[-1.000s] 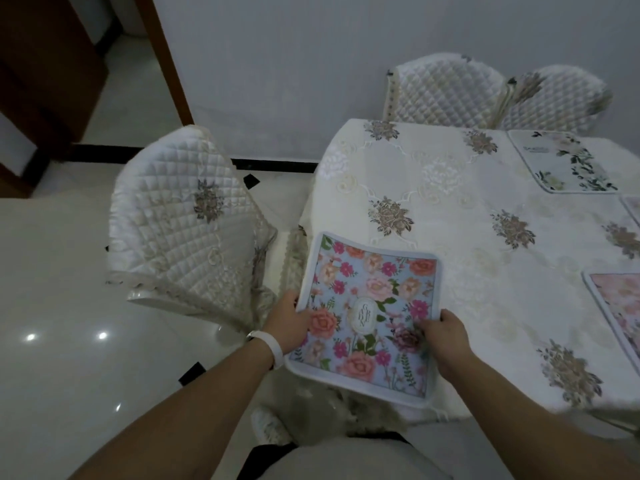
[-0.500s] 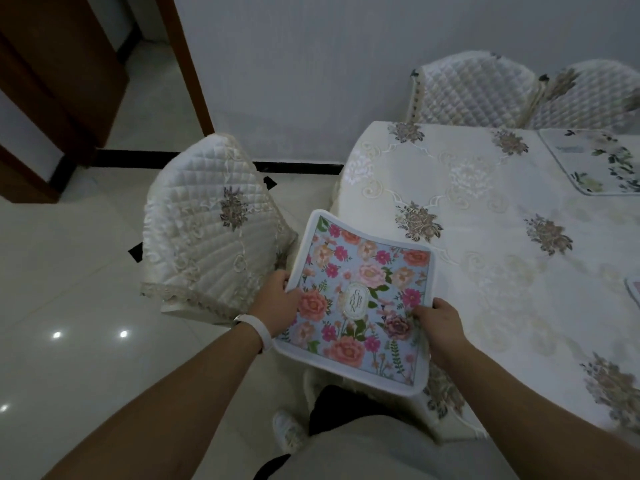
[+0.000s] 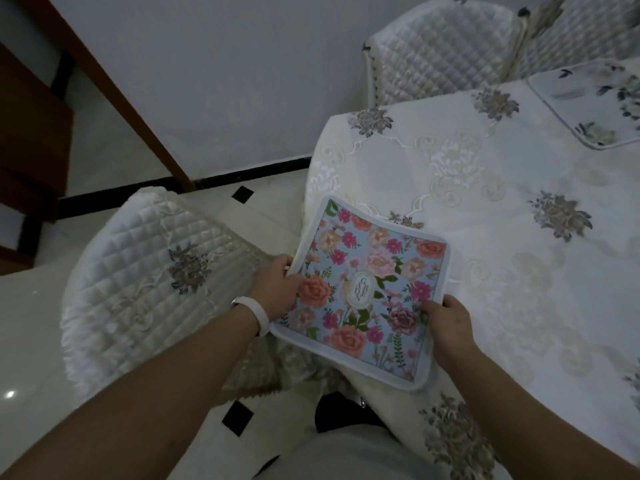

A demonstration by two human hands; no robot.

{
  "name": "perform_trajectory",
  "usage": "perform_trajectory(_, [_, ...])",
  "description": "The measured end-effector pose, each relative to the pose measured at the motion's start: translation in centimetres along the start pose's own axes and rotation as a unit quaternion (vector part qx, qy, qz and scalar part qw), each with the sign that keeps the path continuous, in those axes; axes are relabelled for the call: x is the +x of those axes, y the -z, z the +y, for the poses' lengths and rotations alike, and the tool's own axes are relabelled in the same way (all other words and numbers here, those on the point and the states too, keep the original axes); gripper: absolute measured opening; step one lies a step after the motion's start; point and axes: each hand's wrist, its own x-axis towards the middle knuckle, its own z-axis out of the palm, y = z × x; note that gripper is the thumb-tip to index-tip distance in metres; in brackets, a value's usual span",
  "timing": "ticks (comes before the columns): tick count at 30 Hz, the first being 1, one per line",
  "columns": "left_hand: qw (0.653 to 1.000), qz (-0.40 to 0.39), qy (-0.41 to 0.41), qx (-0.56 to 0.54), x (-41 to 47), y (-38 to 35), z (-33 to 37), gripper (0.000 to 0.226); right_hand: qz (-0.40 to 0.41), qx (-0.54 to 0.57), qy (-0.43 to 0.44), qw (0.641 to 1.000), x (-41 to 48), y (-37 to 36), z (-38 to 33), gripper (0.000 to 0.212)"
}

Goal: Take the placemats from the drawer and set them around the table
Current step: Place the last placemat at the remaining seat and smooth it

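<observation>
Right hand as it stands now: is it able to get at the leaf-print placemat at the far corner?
Probably not yet. The right hand grips the floral placemat together with the left hand, and the leaf-print placemat lies far across the table, with only bare cloth between.

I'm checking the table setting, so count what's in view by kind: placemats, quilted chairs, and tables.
Placemats: 2, the blue floral placemat held by the left hand and right hand, and the white leafy placemat lying on the table
Quilted chairs: 3
Tables: 1
Total: 6
</observation>
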Motion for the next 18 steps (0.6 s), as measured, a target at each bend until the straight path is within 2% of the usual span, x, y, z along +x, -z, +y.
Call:
perform_trajectory(4, [0.996,-0.021,-0.023,0.089,4.9,-0.2,2.5,0.012,0.009,0.031,-0.013,0.999,1.7,-0.1,-1.0,0.013])
perform_trajectory(6, [0.991,-0.021,-0.036,0.126,6.8,-0.6,4.0,0.013,0.013,0.048,-0.020,0.999,2.1,0.1,-1.3,0.011])
perform_trajectory(18, [0.946,-0.105,-0.163,0.261,15.4,-4.3,11.1,0.021,0.069,0.112,-0.080,0.988,1.6,-0.3,1.6,0.016])
